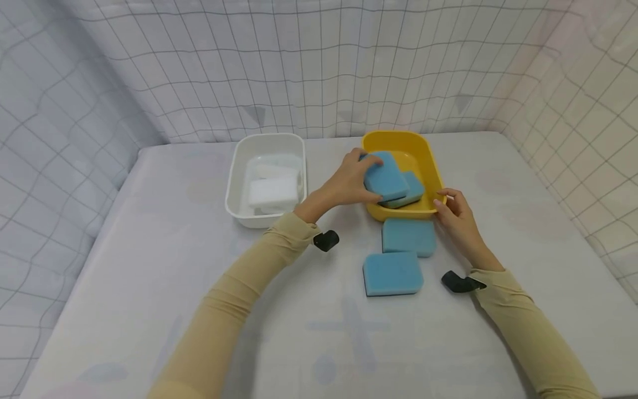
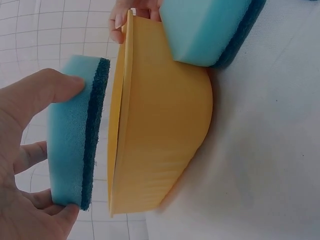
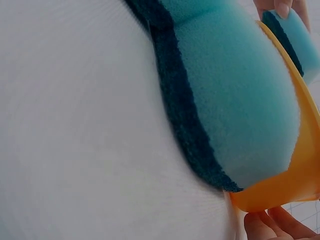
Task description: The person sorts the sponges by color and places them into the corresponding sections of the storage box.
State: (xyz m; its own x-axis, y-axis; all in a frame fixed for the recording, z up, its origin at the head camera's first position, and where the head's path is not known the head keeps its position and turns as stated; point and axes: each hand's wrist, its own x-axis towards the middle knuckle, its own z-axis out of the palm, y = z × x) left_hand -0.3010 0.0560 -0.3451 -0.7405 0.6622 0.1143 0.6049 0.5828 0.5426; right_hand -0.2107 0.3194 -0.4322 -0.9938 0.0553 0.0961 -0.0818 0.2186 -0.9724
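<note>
My left hand (image 1: pixel 350 180) grips a blue sponge (image 1: pixel 385 176) with a dark scouring layer, held over the yellow tub (image 1: pixel 432 160). In the left wrist view thumb and fingers pinch that sponge (image 2: pixel 75 130) by its opposite edges, above the tub's rim. Another blue sponge (image 1: pixel 415 187) lies inside the tub, partly hidden under the held one. My right hand (image 1: pixel 458 219) holds the tub's near right corner, thumb and fingers at the rim. Two more sponges lie on the table in front of the tub, a nearer one (image 1: pixel 392 274) and a farther one (image 1: pixel 408 237).
Left of the yellow tub stands a white tub (image 1: pixel 231 194) with white sponge-like blocks (image 1: pixel 274 191) inside. Both tubs stand toward the back of the cloth-covered table (image 1: pixel 164 249). A grid-patterned curtain (image 1: pixel 319 61) hangs behind and at both sides.
</note>
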